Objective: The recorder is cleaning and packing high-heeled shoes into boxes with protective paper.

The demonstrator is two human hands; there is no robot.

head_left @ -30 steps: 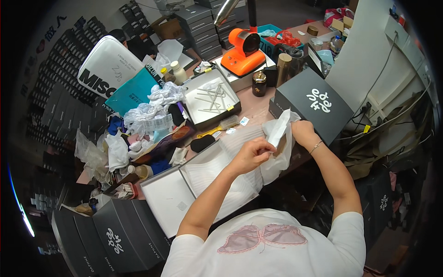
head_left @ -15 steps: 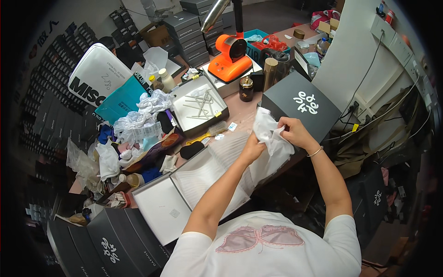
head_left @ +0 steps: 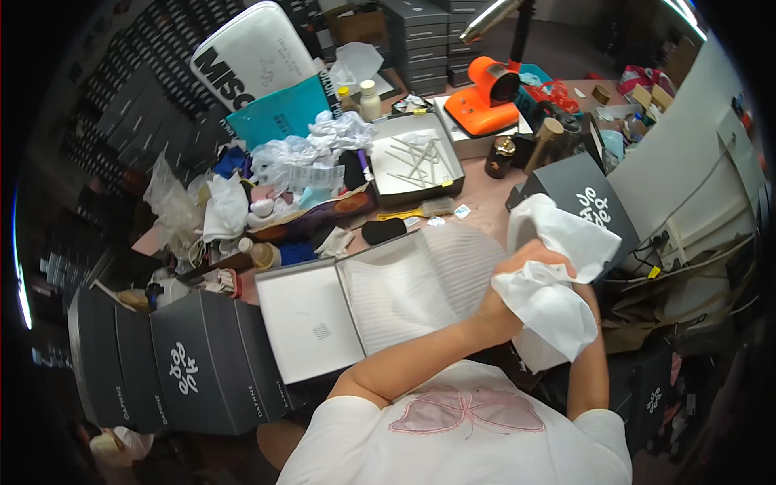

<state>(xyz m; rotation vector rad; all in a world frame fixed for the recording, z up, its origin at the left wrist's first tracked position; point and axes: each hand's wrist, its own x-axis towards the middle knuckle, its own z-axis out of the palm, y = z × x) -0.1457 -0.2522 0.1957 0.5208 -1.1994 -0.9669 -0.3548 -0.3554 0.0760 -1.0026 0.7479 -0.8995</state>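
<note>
Some white paper (head_left: 550, 311) is bunched in the left hand (head_left: 509, 299) as I watch through the head camera; that grip is clenched round it, with loose folds spreading above and below the fist. The right forearm (head_left: 590, 380) runs up behind the paper, which hides the right hand, so I cannot tell what its grip is doing. From my angle the paper overlaps a dark grey box (head_left: 566, 174) and sits just right of an open white-lined box (head_left: 307, 327). A ribbed white sheet (head_left: 420, 283) covers that open box's right part. Beyond it on the pinkish bench (head_left: 485, 200) I see a black oval pad (head_left: 384, 233) and a yellow-handled brush (head_left: 420, 212); farther back, a shallow box (head_left: 404, 199) holds thin pale sticks (head_left: 414, 162). An orange machine (head_left: 485, 113) stands behind a dark, gold-capped bottle (head_left: 499, 162).
</note>
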